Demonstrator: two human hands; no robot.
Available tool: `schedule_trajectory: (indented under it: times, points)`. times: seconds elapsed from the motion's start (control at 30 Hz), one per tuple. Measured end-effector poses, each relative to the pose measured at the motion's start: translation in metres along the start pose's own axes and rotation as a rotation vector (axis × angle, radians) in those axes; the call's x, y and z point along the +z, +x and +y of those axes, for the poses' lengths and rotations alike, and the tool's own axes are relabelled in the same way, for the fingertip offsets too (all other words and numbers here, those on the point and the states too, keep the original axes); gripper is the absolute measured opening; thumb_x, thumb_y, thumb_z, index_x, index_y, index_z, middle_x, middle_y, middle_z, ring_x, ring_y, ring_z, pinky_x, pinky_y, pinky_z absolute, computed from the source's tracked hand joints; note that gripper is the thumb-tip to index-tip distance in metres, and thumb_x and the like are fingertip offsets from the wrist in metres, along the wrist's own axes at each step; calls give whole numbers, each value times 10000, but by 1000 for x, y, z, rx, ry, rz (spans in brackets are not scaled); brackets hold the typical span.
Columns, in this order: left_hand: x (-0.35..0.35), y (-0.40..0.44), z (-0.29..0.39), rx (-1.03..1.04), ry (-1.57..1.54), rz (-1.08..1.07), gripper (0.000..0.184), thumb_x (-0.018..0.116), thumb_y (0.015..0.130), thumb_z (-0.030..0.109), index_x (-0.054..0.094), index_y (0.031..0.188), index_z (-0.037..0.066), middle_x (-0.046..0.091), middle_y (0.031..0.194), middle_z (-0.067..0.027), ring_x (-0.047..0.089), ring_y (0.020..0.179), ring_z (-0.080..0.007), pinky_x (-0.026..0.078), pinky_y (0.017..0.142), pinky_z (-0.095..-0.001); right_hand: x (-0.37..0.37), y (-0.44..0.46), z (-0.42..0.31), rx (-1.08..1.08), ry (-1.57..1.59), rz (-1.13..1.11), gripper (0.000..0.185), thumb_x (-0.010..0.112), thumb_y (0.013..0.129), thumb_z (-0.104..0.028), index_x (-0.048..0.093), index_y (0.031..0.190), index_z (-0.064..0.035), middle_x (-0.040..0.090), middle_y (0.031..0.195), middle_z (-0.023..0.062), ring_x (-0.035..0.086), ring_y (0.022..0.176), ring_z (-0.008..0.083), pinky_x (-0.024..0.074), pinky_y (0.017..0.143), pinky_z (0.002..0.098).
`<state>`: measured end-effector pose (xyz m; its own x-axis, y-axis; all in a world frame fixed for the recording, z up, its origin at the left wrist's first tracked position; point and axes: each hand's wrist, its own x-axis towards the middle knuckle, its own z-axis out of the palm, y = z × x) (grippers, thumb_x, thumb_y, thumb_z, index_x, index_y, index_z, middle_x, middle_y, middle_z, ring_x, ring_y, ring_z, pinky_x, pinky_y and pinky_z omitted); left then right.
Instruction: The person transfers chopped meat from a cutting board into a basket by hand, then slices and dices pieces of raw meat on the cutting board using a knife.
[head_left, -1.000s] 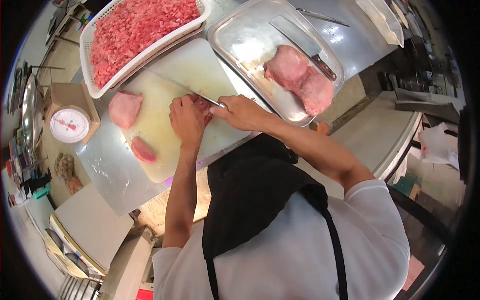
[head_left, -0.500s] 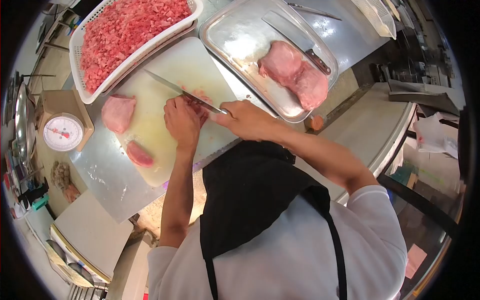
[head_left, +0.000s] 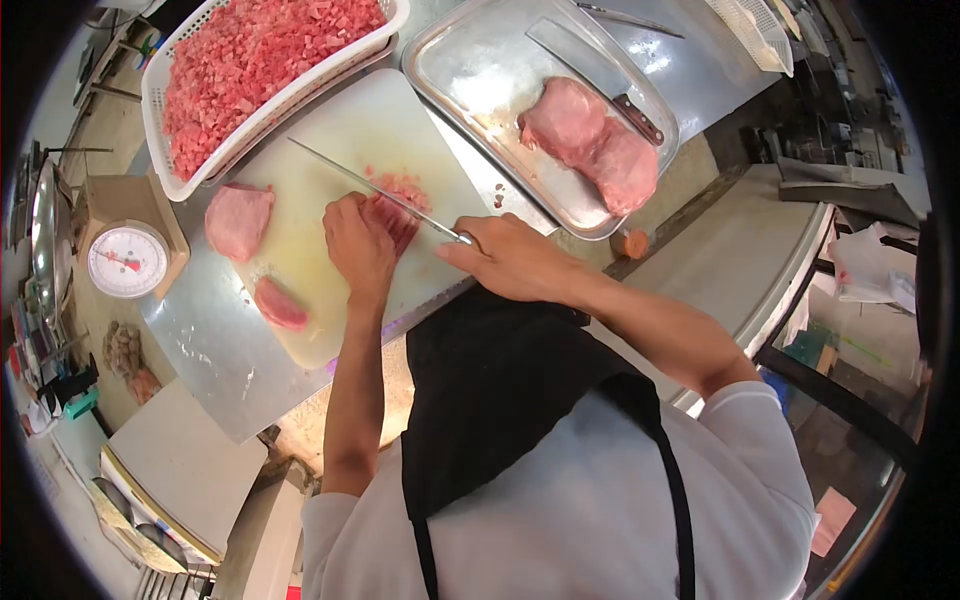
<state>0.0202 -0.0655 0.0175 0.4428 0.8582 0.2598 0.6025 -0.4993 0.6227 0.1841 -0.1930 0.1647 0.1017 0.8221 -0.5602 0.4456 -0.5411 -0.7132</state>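
Note:
My right hand (head_left: 510, 258) is closed round the handle of a long knife (head_left: 345, 172), whose blade lies across a piece of meat (head_left: 396, 222) on the cutting board (head_left: 330, 290). The fingers of my left hand (head_left: 360, 245) are curled on that meat, just beside the blade. Small diced bits (head_left: 405, 188) lie on the far side of the blade. Left of my left hand, a larger chunk of meat (head_left: 240, 222) and a small slice (head_left: 280, 304) rest on the board.
A white basket (head_left: 155, 110) heaped with diced meat stands at the upper left. Right of the board, a metal tray (head_left: 470, 100) holds large meat pieces (head_left: 590, 140) and a cleaver (head_left: 580, 65). A dial scale (head_left: 127, 260) stands at the left.
The view has shifted slightly. More diced bits show beyond the blade, and my right hand with the knife has moved a little toward my body and to the right.

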Motion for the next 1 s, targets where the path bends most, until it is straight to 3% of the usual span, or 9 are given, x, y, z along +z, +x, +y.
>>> schedule_trajectory:
  times: [0.23, 0.43, 0.53, 0.63, 0.73, 0.83, 0.93, 1.0]
  points:
    - [10, -3, -13, 66, 72, 8, 146, 577, 923, 58, 615, 1062, 39, 592, 1043, -169, 573, 993, -401, 462, 860, -510, 48, 61, 38, -162, -83, 167, 472, 558, 1052, -396, 656, 1107, 62, 693, 903, 336, 680, 928, 509, 520, 862, 552]
    - [10, -6, -16, 79, 21, 30, 163, 560, 906, 39, 606, 1061, 23, 597, 1040, -173, 567, 987, -407, 462, 862, -511, 10, 17, 9, -92, -99, 20, 482, 529, 1062, -404, 642, 1158, 54, 686, 899, 358, 682, 902, 519, 531, 850, 542]
    - [14, -4, -14, 50, 67, 27, 166, 558, 908, 40, 603, 1066, 13, 598, 1039, -179, 564, 988, -411, 462, 866, -515, -1, 2, -27, 318, 107, -201, 488, 526, 1060, -411, 650, 1137, 55, 681, 868, 342, 685, 885, 509, 534, 827, 530]
    - [14, -6, -13, 22, 76, 11, 176, 557, 902, 30, 602, 1071, 10, 598, 1043, -181, 564, 993, -415, 465, 868, -512, 59, 54, 45, -127, -20, 118, 489, 523, 1062, -416, 652, 1122, 52, 671, 819, 317, 684, 857, 498, 533, 793, 529]
    - [2, -3, -12, 45, -33, -3, 195, 564, 895, 25, 603, 1085, 10, 597, 1042, -180, 564, 1002, -416, 468, 866, -508, 54, 52, 35, -156, -22, 171, 496, 531, 1061, -413, 646, 1120, 65, 672, 826, 321, 682, 858, 501, 533, 795, 531]
    - [-10, -4, -17, 18, -155, 33, 200, 566, 893, 23, 609, 1088, 14, 595, 1036, -174, 563, 1011, -410, 469, 857, -503, 27, 19, 12, -90, -60, 65, 499, 540, 1059, -402, 642, 1124, 81, 680, 860, 332, 681, 884, 514, 528, 822, 543]
    - [-9, -3, -24, 45, -2, -51, 190, 567, 899, 29, 614, 1083, 16, 590, 1028, -172, 564, 1007, -408, 461, 861, -511, 19, -8, -5, -3, -68, 8, 476, 568, 1037, -389, 653, 1089, 76, 695, 978, 348, 667, 989, 537, 518, 911, 571]
    - [-1, -4, -26, 57, 28, -27, 187, 566, 899, 29, 617, 1079, 17, 590, 1022, -170, 566, 1000, -408, 457, 868, -517, 40, 16, 23, -112, -57, 74, 468, 555, 1049, -391, 653, 1085, 66, 691, 896, 326, 679, 929, 519, 523, 866, 555]
